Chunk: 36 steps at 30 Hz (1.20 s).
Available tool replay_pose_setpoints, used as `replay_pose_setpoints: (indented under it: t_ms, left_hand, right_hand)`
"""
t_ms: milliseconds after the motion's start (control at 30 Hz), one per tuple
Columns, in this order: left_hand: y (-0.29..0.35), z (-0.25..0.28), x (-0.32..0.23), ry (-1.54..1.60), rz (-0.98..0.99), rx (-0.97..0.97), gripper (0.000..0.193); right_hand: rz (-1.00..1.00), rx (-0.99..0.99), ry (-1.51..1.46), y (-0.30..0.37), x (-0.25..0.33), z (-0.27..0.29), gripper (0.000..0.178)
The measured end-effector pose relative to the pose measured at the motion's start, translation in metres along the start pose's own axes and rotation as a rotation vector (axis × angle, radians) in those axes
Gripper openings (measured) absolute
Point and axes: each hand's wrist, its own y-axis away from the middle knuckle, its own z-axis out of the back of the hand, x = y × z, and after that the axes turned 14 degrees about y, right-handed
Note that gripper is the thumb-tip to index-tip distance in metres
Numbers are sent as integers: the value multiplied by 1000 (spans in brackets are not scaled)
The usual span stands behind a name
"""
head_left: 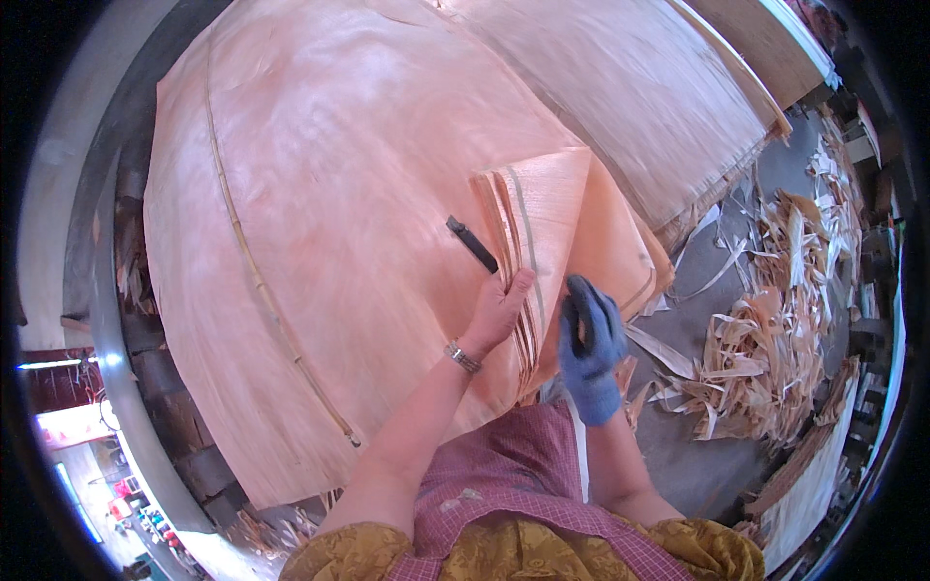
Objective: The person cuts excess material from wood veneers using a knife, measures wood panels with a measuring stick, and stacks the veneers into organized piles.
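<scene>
My bare left hand (502,302), with a bracelet at its wrist, grips the folded-over corner of several thin wood veneer sheets (557,208). A black utility knife (472,244) juts from the same hand, beyond its fingers, over the top sheet. A grey line runs along the folded sheets near their stacked edges. Just right of the fold is my right hand (593,349) in a blue-grey glove with dark fingertips. Its fingers are loosely curled, a gap shows between them and the thumb, and I see nothing held there.
A thin bamboo stick (254,271) lies lengthwise on the left of the large veneer sheet (358,116). Another veneer stack (630,87) lies at the far right. Torn veneer strips (765,339) are heaped on the grey surface (702,266) at the right.
</scene>
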Motion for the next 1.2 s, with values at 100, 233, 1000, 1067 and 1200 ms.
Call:
replay_pose_setpoints:
  t_ms: [100,233,1000,1067,1200]
  left_hand:
    - [3,-2,-7,14,18,-28,32]
    - [1,2,5,41,-48,-37,42]
    - [2,-3,-6,-89,-29,31,39]
    - [2,-2,-2,-52,-27,-2,38]
    - [-2,-3,3,-21,-86,17,40]
  right_hand:
    - [-327,122,-143,-18,1,-37,56]
    - [-489,320,-514,-14,-39,-72,48]
    - [-521,288,-503,-1,-50,-83,48]
    - [-529,345,-566,-9,-46,-74,47]
    - [-622,296,-673,-6,-48,-66,46]
